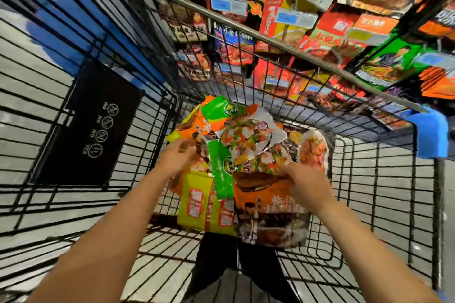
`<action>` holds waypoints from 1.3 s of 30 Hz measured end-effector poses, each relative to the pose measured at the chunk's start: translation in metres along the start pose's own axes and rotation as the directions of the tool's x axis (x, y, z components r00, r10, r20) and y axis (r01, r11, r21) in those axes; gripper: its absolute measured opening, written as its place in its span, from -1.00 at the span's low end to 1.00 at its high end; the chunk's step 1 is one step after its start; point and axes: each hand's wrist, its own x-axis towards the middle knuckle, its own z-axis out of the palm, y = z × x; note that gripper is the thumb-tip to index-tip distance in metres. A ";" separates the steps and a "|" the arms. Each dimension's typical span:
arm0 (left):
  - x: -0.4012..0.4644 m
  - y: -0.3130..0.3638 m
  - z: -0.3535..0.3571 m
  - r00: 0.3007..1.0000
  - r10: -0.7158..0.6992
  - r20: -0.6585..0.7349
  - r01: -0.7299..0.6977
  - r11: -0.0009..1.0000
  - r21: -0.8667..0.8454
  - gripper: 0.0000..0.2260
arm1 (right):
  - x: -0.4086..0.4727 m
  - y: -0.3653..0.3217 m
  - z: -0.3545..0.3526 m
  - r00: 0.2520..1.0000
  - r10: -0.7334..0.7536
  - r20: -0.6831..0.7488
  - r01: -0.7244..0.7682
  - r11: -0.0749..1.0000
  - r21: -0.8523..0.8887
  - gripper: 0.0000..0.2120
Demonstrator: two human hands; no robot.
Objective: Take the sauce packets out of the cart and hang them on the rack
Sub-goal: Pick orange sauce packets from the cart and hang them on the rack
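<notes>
Several sauce packets lie piled in the black wire cart (384, 184). My right hand (305, 187) grips the lower edge of a clear packet with mixed vegetables (248, 140), which is raised above the pile. Under it lies an orange and brown packet (270, 206). Left of centre, my left hand (174, 157) reaches into the pile with fingers spread over an orange packet (189, 130); whether it grips anything is unclear. A green packet (221, 174) and a yellow packet (197, 204) lie between my hands. The rack (307, 19) beyond the cart holds many hanging packets.
The cart's grey top rail (246, 29) runs diagonally between me and the rack. A blue corner bumper (430, 135) sits at the right. A black folded seat panel (91, 125) with warning symbols is on the cart's left wall. Price tags (229, 5) hang on the rack.
</notes>
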 end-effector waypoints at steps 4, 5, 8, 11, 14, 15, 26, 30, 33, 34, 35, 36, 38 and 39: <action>0.054 -0.008 0.001 0.981 -0.159 -0.107 0.144 0.980 -0.139 -0.66 | 0.028 0.008 0.004 0.996 0.061 0.065 -0.056 0.995 -0.082 -0.78; 0.068 -0.009 0.002 0.982 -0.161 -0.095 0.148 0.981 -0.127 -0.62 | 0.033 0.009 0.005 0.997 0.053 0.050 -0.049 0.996 -0.074 -0.76; 0.132 -0.041 0.021 0.990 -0.137 -0.037 0.134 0.988 -0.079 -0.40 | 0.047 0.007 0.011 1.000 0.028 0.004 -0.027 0.998 -0.050 -0.74; 0.175 -0.065 0.044 0.985 -0.162 -0.060 0.162 0.987 -0.002 -0.35 | 0.055 0.008 0.013 0.996 0.051 0.077 -0.042 0.993 -0.111 -0.75; 0.158 -0.035 0.039 0.975 -0.183 -0.128 0.193 0.979 0.069 -0.25 | 0.055 0.013 0.015 0.995 0.065 0.078 -0.060 0.996 -0.059 -0.72; 0.153 -0.028 0.037 0.969 -0.189 -0.156 0.201 0.977 0.065 -0.32 | 0.054 0.013 0.014 0.995 0.075 0.066 -0.074 0.997 -0.027 -0.71; 0.120 -0.023 0.004 0.928 -0.273 -0.254 0.333 0.912 0.239 -0.58 | 0.040 0.010 0.007 0.995 0.097 -0.005 -0.096 0.993 0.068 -0.77; 0.078 -0.002 -0.008 0.940 -0.130 -0.314 0.156 0.986 0.057 -0.83 | 0.024 0.010 0.001 0.992 0.126 0.015 -0.127 0.986 0.111 -0.68; 0.034 0.012 -0.027 0.921 -0.013 -0.389 0.045 0.996 0.075 -0.87 | 0.010 0.014 -0.001 0.994 0.110 0.001 -0.110 0.987 0.118 -0.69; 0.018 0.017 -0.036 0.905 0.041 -0.423 0.003 0.995 0.103 -0.88 | 0.003 0.015 -0.001 0.994 0.112 0.003 -0.111 0.987 0.114 -0.70; 0.002 0.024 -0.044 0.882 0.102 -0.459 -0.042 0.989 0.140 -0.89 | -0.003 0.016 -0.001 0.993 0.121 -0.005 -0.120 0.987 0.109 -0.70; -0.015 0.033 -0.051 0.854 0.172 -0.492 -0.090 0.979 0.185 -0.90 | -0.010 0.017 0.000 0.991 0.129 -0.026 -0.125 0.986 0.111 -0.70; -0.049 0.053 -0.061 0.792 0.313 -0.524 -0.179 0.940 0.291 -0.92 | -0.022 0.019 0.003 0.990 0.125 -0.063 -0.115 0.984 0.135 -0.67; -0.064 0.062 -0.064 0.769 0.373 -0.519 -0.209 0.914 0.347 -0.92 | -0.028 0.021 0.005 0.990 0.119 -0.074 -0.108 0.984 0.140 -0.64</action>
